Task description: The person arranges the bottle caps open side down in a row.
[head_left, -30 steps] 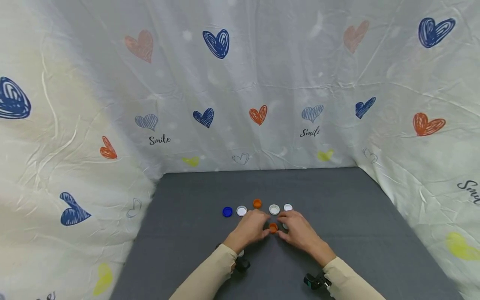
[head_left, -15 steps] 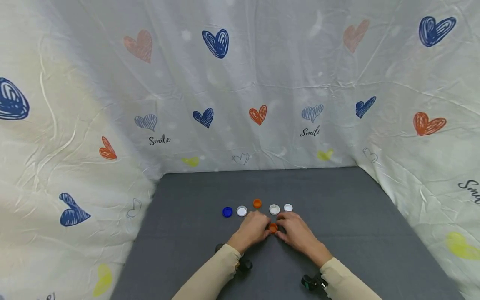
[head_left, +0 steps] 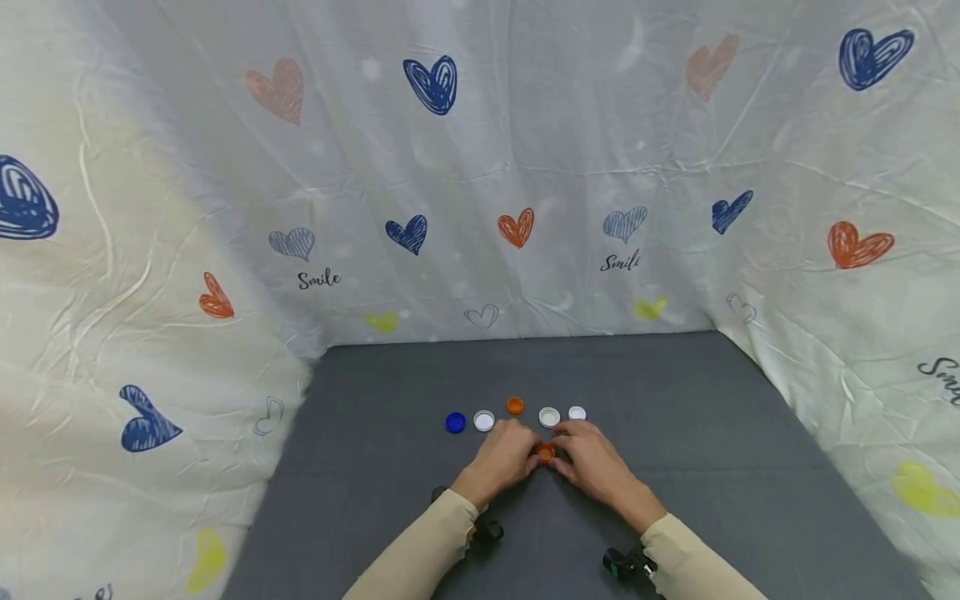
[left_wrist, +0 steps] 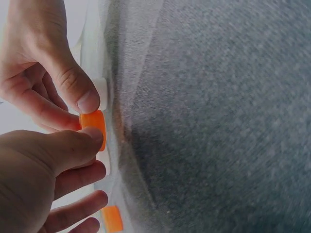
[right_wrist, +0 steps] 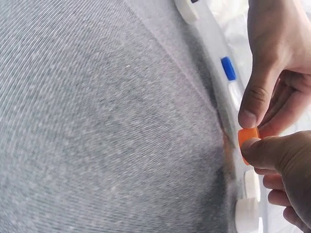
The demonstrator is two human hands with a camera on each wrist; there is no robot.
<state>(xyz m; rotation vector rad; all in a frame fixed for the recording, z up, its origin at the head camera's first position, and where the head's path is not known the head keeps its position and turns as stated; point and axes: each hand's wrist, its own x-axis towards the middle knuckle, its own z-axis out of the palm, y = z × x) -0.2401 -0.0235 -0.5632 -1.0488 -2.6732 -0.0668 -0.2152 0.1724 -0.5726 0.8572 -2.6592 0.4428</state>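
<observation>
Both hands meet over an orange bottle cap [head_left: 545,452] near the middle of the dark grey cloth. My left hand [head_left: 504,457] pinches its left side, the thumb lying across the cap [left_wrist: 92,127] in the left wrist view. From the right, my right hand [head_left: 588,457] pinches the same cap [right_wrist: 248,140] between thumb and fingers. Beyond the hands lies a loose row: a blue cap [head_left: 455,422], a white cap [head_left: 483,421], another orange cap [head_left: 515,405], a wider white cap [head_left: 549,417] and a small white cap [head_left: 577,413].
The grey cloth [head_left: 405,383] covers the table and ends at a white curtain [head_left: 465,167] printed with hearts. Two white caps, one thick [right_wrist: 247,215] and one thinner [right_wrist: 251,184], stand close by the right hand. Another white cap [right_wrist: 186,9] shows at the top of the right wrist view.
My right hand has closed in on the orange cap, its thumb now against it. My left hand has shifted slightly right. White caps seen earlier under the right hand and left wrist are now covered.
</observation>
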